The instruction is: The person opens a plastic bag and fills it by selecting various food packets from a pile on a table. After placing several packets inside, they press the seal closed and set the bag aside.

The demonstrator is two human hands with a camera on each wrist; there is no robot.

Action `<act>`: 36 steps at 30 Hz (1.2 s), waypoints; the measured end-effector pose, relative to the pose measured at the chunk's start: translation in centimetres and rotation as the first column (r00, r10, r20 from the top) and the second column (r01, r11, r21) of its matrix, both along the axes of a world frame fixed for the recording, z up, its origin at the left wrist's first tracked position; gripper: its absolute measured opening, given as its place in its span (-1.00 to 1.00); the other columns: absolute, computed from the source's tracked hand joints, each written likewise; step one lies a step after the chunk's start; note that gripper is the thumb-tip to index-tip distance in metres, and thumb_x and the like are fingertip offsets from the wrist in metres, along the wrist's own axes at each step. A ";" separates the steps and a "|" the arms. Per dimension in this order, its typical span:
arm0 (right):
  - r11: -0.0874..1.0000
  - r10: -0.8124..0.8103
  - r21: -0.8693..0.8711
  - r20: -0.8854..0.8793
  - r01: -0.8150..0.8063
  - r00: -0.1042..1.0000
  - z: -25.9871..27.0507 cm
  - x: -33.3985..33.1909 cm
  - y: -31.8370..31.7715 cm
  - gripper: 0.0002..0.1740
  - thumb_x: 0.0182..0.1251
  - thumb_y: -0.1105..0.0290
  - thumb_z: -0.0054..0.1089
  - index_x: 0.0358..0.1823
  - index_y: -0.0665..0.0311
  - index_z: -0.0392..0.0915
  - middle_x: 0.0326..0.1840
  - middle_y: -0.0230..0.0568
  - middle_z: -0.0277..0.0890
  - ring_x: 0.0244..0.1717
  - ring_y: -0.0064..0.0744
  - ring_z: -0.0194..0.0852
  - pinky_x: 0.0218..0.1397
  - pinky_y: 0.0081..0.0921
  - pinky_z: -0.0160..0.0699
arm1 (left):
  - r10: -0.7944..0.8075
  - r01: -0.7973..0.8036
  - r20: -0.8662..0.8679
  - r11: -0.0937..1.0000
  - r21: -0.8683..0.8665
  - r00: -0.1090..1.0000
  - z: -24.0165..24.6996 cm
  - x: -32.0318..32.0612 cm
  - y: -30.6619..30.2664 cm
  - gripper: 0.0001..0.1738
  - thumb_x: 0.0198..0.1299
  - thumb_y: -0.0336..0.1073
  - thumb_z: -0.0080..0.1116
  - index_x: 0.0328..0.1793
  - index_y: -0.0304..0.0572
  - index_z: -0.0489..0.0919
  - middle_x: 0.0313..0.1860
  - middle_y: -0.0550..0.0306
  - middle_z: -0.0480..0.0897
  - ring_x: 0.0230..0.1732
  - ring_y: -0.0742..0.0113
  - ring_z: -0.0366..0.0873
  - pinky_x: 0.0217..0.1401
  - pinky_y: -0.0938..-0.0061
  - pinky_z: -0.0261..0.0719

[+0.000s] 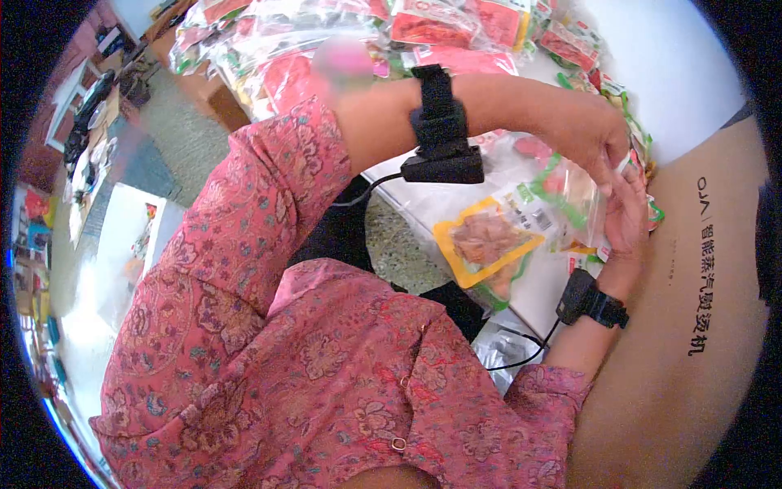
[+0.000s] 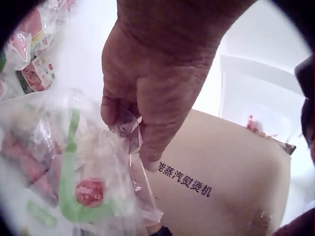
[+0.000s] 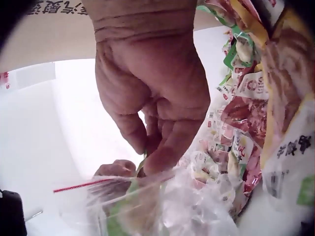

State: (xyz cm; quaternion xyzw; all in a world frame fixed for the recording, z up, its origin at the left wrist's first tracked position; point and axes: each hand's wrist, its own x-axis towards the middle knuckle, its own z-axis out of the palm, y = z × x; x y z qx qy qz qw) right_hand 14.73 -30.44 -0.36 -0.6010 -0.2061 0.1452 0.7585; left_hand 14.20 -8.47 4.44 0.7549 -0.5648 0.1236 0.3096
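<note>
A clear plastic bag (image 1: pixel 582 208) with green-edged food packets showing in it hangs between both hands. My left hand (image 1: pixel 582 134) reaches across from the left and pinches the bag's upper edge; in the left wrist view the bag (image 2: pixel 93 162) spreads below its fingertips. Facing it, my right hand (image 1: pixel 627 212) pinches the bag's rim with thumb and fingers at a green strip, seen in the right wrist view, where a red zip line crosses the bag (image 3: pixel 182 206). A yellow-edged packet of brown food (image 1: pixel 489 236) overlaps the bag's lower left part.
Many red and green food packets (image 1: pixel 432 24) are heaped on the white table at the back. A large brown cardboard box (image 1: pixel 684 269) with black lettering stands close on the right. Cables run from both wrist cameras.
</note>
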 end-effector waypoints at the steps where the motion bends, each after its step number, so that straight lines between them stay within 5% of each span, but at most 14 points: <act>1: 1.000 0.011 0.006 -0.005 -0.011 1.000 -0.2 -0.2 0.2 -0.72 0.21 0.43 -0.04 -0.04 0.32 0.34 -0.10 -0.23 0.43 -0.13 -0.41 0.43 -0.10 -0.47 0.44 | -0.006 0.006 0.010 0.999 0.050 1.000 0.2 -0.6 0.1 -0.67 -0.11 -0.12 0.21 -0.32 -0.22 0.56 -0.42 -0.05 0.52 -0.29 0.02 0.48 -0.25 0.22 0.41; 5: 0.995 -0.031 -0.098 0.008 0.031 0.999 -0.7 0.1 -0.1 -0.69 0.20 0.46 -0.06 -0.01 0.36 0.32 -0.10 -0.23 0.40 -0.10 -0.43 0.39 -0.02 -0.47 0.40 | -0.045 0.034 0.182 0.997 0.064 0.982 -0.2 -1.0 -0.1 -0.71 -0.07 -0.15 0.16 -0.29 -0.18 0.57 -0.42 -0.03 0.51 -0.30 0.00 0.47 -0.28 0.23 0.41; 8: 0.993 -0.075 -0.094 -0.048 0.071 0.996 -2.3 1.9 -1.3 -0.69 0.17 0.43 -0.01 -0.04 0.33 0.34 -0.13 -0.20 0.41 -0.09 -0.41 0.37 0.00 -0.47 0.37 | 0.059 -0.099 0.208 0.977 0.187 0.976 0.2 -1.2 -0.5 -0.78 -0.02 -0.20 0.09 -0.32 -0.17 0.54 -0.46 -0.01 0.50 -0.35 0.01 0.48 -0.33 0.24 0.41; 9: 0.958 -0.075 -0.242 0.308 0.155 0.948 -3.1 2.1 -1.2 -0.68 0.19 0.43 -0.04 0.00 0.30 0.35 -0.08 -0.22 0.41 -0.09 -0.41 0.39 -0.05 -0.45 0.42 | 0.139 -0.148 0.162 0.988 0.043 0.977 0.2 -1.2 -0.7 -0.80 -0.01 -0.22 0.07 -0.35 -0.18 0.52 -0.48 0.00 0.50 -0.38 0.02 0.48 -0.36 0.25 0.41; 10: 0.895 -0.008 -0.345 0.621 0.283 0.784 -3.6 2.3 -1.3 -0.67 0.22 0.42 -0.06 0.03 0.28 0.36 -0.03 -0.25 0.41 -0.10 -0.41 0.40 -0.10 -0.43 0.47 | 0.212 -0.202 0.104 0.974 -0.099 0.972 0.2 -1.2 -0.9 -0.82 0.01 -0.23 0.05 -0.39 -0.19 0.50 -0.50 0.01 0.49 -0.42 0.03 0.48 -0.39 0.26 0.40; 11: 0.844 0.045 -0.418 0.679 0.336 0.733 -3.9 2.2 -1.9 -0.67 0.22 0.42 -0.05 0.03 0.27 0.37 -0.04 -0.26 0.41 -0.10 -0.41 0.40 -0.11 -0.44 0.47 | 0.208 -0.198 0.106 0.975 -0.097 0.972 0.2 -1.1 -1.0 -0.82 0.01 -0.23 0.05 -0.39 -0.19 0.50 -0.50 0.01 0.49 -0.42 0.03 0.48 -0.39 0.26 0.40; 13: 0.818 0.124 -0.519 0.582 0.249 0.804 -3.3 0.9 -1.4 -0.68 0.21 0.42 -0.03 0.01 0.27 0.38 -0.06 -0.27 0.42 -0.11 -0.42 0.40 -0.12 -0.44 0.47 | 0.202 -0.178 0.050 0.937 -0.300 0.978 0.1 -0.7 -1.5 -0.81 0.00 -0.24 0.06 -0.45 -0.22 0.43 -0.55 0.01 0.46 -0.48 0.04 0.47 -0.43 0.27 0.38; 20: 0.805 0.259 -0.590 0.446 0.064 0.857 -0.7 -1.4 0.0 -0.70 0.18 0.41 0.02 -0.03 0.25 0.41 -0.13 -0.30 0.44 -0.15 -0.43 0.41 -0.16 -0.47 0.47 | 0.223 -0.184 0.067 0.912 -0.366 0.973 -0.7 -0.5 -3.1 -0.81 0.00 -0.27 0.07 -0.44 -0.23 0.40 -0.55 0.00 0.42 -0.46 0.05 0.43 -0.42 0.30 0.36; 26: 0.770 0.528 -0.636 0.599 -0.044 0.602 -0.4 -1.3 1.3 -0.72 0.16 0.41 0.06 -0.07 0.24 0.43 -0.18 -0.32 0.45 -0.18 -0.45 0.42 -0.18 -0.49 0.47 | 0.269 -0.246 0.001 0.882 -0.401 0.963 -1.7 0.1 -3.6 -0.83 0.02 -0.26 0.05 -0.41 -0.23 0.44 -0.50 0.02 0.44 -0.39 0.04 0.45 -0.37 0.32 0.39; 27: 0.811 0.294 -0.585 0.422 0.010 0.858 -1.1 -1.7 1.3 -0.72 0.11 0.41 0.13 -0.11 0.23 0.45 -0.22 -0.34 0.45 -0.20 -0.47 0.42 -0.20 -0.51 0.46 | 0.306 -0.294 -0.027 0.883 -0.366 0.952 -2.0 0.1 -3.7 -0.81 0.04 -0.23 0.07 -0.38 -0.22 0.46 -0.48 0.03 0.46 -0.38 0.06 0.46 -0.35 0.35 0.41; 28: 0.834 0.017 -0.546 0.179 0.085 0.984 -1.4 -1.9 1.3 -0.72 0.05 0.41 0.20 -0.15 0.22 0.47 -0.27 -0.37 0.45 -0.22 -0.49 0.41 -0.21 -0.52 0.45 | 0.299 -0.287 -0.025 0.884 -0.369 0.954 -2.6 0.3 -3.9 -0.81 0.04 -0.23 0.07 -0.38 -0.22 0.46 -0.48 0.03 0.46 -0.38 0.06 0.46 -0.35 0.35 0.41; 30: 0.766 0.150 -0.638 0.296 0.078 0.944 -0.8 -2.1 1.7 -0.70 -0.03 0.45 0.26 -0.20 0.25 0.46 -0.24 -0.34 0.45 -0.26 -0.51 0.40 -0.19 -0.54 0.43 | 0.313 -0.320 -0.088 0.854 -0.410 0.946 -3.4 0.5 -4.1 -0.79 0.06 -0.21 0.09 -0.37 -0.22 0.47 -0.50 0.04 0.45 -0.40 0.11 0.47 -0.36 0.36 0.41; 33: 0.901 0.095 -0.432 0.089 -0.047 0.991 -0.4 -2.5 2.5 -0.79 0.03 0.40 0.21 -0.29 0.28 0.48 -0.29 -0.34 0.47 -0.30 -0.50 0.40 -0.22 -0.53 0.43 | 0.309 -0.363 -0.193 0.830 -0.423 0.931 -3.8 0.8 -3.8 -0.79 0.08 -0.22 0.08 -0.39 -0.23 0.48 -0.53 0.05 0.46 -0.45 0.19 0.45 -0.38 0.41 0.41; 36: 0.785 0.300 -0.576 0.032 -0.228 0.953 -0.7 -1.2 1.7 -0.81 0.09 0.34 0.15 -0.33 0.30 0.50 -0.35 -0.33 0.48 -0.30 -0.50 0.41 -0.25 -0.55 0.41 | 0.300 -0.352 -0.189 0.848 -0.396 0.935 -4.2 1.2 -3.4 -0.79 0.09 -0.23 0.08 -0.39 -0.24 0.48 -0.53 0.07 0.47 -0.48 0.26 0.44 -0.40 0.43 0.41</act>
